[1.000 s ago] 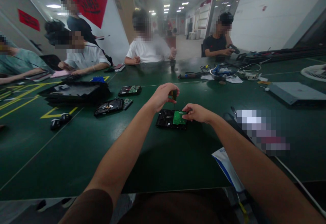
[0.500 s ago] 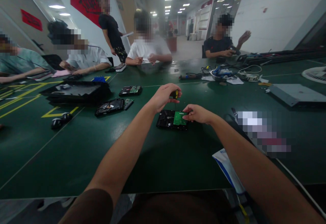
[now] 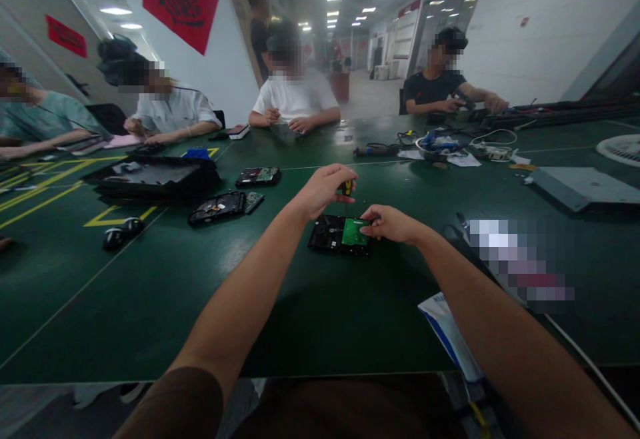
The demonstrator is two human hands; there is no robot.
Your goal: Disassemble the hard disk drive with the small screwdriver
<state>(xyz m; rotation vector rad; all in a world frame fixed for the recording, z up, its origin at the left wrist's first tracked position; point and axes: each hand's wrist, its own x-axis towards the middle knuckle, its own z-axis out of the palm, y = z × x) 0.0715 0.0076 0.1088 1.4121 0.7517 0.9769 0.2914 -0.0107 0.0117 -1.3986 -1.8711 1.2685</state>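
Observation:
A black hard drive (image 3: 326, 234) with a green circuit board (image 3: 354, 232) lies flat on the table in front of me. My left hand (image 3: 327, 191) is closed around the yellow and black handle of a screwdriver (image 3: 347, 187). The screwdriver stands upright, its thin shaft pointing down at the drive's far edge; where the tip touches I cannot make out. At the drive's right end my right hand (image 3: 387, 223) pinches the edge near the green board.
Left of the drive lie an opened hard drive (image 3: 217, 208), another drive (image 3: 257, 176), a black tray (image 3: 150, 178) and a black mouse (image 3: 114, 238). On the right are a grey metal box (image 3: 585, 187), tangled cables (image 3: 435, 143) and a white-blue packet (image 3: 447, 326). Several people sit across the table.
My hands stay at the drive, the screwdriver handle appearing slightly turned. Across the table, the person on the right has lowered a raised hand; the standing person has moved behind a seated one.

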